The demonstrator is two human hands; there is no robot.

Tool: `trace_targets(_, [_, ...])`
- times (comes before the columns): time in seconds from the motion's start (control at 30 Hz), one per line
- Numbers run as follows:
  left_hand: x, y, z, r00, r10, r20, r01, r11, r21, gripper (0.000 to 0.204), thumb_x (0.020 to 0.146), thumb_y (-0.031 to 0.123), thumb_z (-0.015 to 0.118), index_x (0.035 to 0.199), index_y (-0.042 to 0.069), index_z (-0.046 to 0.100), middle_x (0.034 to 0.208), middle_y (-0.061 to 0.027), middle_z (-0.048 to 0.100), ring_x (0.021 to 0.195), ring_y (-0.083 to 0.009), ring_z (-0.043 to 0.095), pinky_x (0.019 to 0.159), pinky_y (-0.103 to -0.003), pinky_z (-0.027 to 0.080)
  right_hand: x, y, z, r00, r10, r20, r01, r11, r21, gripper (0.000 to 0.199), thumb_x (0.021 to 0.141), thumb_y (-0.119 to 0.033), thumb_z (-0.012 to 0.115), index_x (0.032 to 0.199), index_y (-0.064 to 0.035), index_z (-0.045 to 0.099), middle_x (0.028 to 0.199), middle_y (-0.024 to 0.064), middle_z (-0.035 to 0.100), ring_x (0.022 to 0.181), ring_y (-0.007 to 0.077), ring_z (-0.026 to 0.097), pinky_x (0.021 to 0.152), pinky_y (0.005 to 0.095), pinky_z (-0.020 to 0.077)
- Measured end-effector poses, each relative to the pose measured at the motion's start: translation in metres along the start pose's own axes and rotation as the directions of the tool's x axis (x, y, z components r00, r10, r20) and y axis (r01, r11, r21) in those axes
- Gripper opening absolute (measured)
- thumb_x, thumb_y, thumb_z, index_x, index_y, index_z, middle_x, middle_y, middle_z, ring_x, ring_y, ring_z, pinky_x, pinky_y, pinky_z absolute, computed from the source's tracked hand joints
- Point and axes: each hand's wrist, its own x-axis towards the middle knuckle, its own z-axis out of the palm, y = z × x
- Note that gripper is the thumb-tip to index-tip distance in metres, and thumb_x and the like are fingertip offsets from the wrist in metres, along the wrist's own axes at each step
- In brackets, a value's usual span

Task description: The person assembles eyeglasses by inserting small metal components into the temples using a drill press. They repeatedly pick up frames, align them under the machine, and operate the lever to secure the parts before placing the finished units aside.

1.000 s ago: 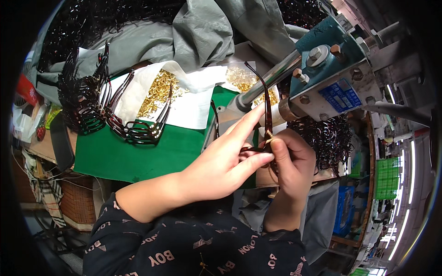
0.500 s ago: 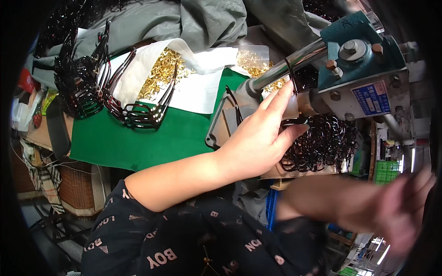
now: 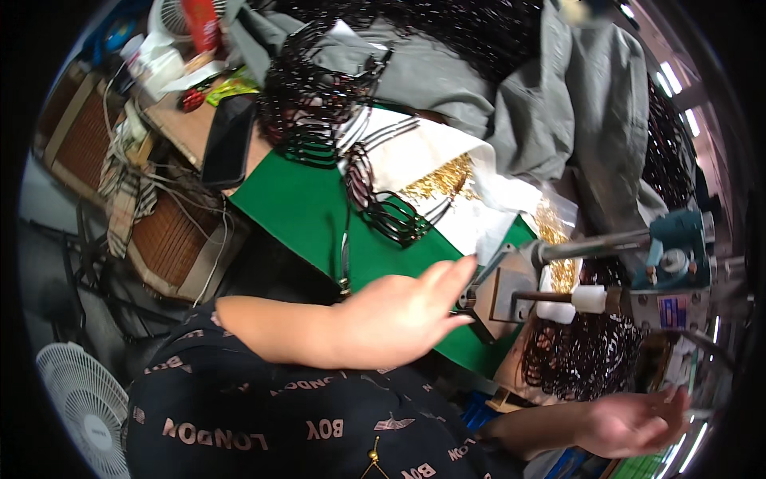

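The person's left hand (image 3: 399, 319) lies open, fingers stretched toward the metal block (image 3: 499, 291) of the teal press (image 3: 674, 255), fingertips just beside it, gripping nothing. The right hand (image 3: 634, 419) hangs low at the right, well apart, palm up and loosely open, empty. A stack of black spectacle arms (image 3: 387, 211) rests on the green surface (image 3: 311, 215), beside brass hinges (image 3: 439, 180) on white paper (image 3: 415, 156).

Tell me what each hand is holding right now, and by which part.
Nothing, as far as shows. The left hand is open with fingers spread, reaching toward the metal jig on the green mat. The right hand is low at the side, palm open and empty.
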Motion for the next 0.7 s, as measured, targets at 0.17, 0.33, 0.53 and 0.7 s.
trace_targets(0.17, [-0.004, -0.042, -0.019, 0.969, -0.119, 0.218, 0.132, 0.990, -0.048, 0.037, 0.085, 0.026, 0.056, 0.111, 0.000, 0.046, 0.089, -0.0191, 0.059, 0.078, -0.0371, 0.059, 0.066, -0.042, 0.048, -0.063, -0.015, 0.035, 0.927, 0.361, 0.098, -0.372, 0.920, 0.126, 0.033, 0.090, -0.006, 0.039, 0.119, 0.0098, 0.041, 0.110, 0.0201, 0.053, 0.101, 0.0245, 0.050, 0.088, 0.0319, 0.0394])
trace_targets(0.33, [0.016, -0.075, -0.022, 0.970, 0.122, 0.209, -0.179, 0.943, 0.281, 0.017, 0.076, 0.014, 0.058, 0.088, 0.004, 0.056, 0.074, -0.0119, 0.056, 0.068, -0.0301, 0.059, 0.061, -0.038, 0.048, -0.071, -0.024, 0.027, 0.883, 0.421, 0.207, -0.431, 0.902, 0.008, 0.031, 0.089, -0.006, 0.040, 0.116, 0.0074, 0.043, 0.109, 0.0168, 0.051, 0.098, 0.0216, 0.048, 0.088, 0.0309, 0.0363])
trace_targets(0.53, [-0.012, -0.045, -0.004, 0.997, -0.010, 0.073, 0.000, 0.991, 0.137, 0.009, 0.071, 0.005, 0.053, 0.077, -0.001, 0.054, 0.072, -0.0164, 0.057, 0.064, -0.0312, 0.060, 0.055, -0.038, 0.049, -0.094, -0.025, 0.024, 0.752, 0.605, 0.262, -0.580, 0.796, -0.175, 0.025, 0.089, -0.004, 0.041, 0.111, 0.0046, 0.045, 0.107, 0.0136, 0.053, 0.096, 0.0198, 0.050, 0.087, 0.0303, 0.0376])
trace_targets(0.7, [0.000, -0.053, 0.015, 0.990, 0.137, -0.019, -0.132, 0.976, 0.171, 0.021, 0.074, 0.007, 0.054, 0.094, 0.001, 0.052, 0.070, -0.0108, 0.053, 0.059, -0.0276, 0.058, 0.049, -0.036, 0.047, -0.099, -0.029, 0.045, 0.709, 0.638, 0.301, -0.674, 0.739, 0.021, 0.026, 0.091, -0.004, 0.042, 0.115, 0.0033, 0.045, 0.110, 0.0124, 0.053, 0.102, 0.0189, 0.051, 0.093, 0.0303, 0.0376])
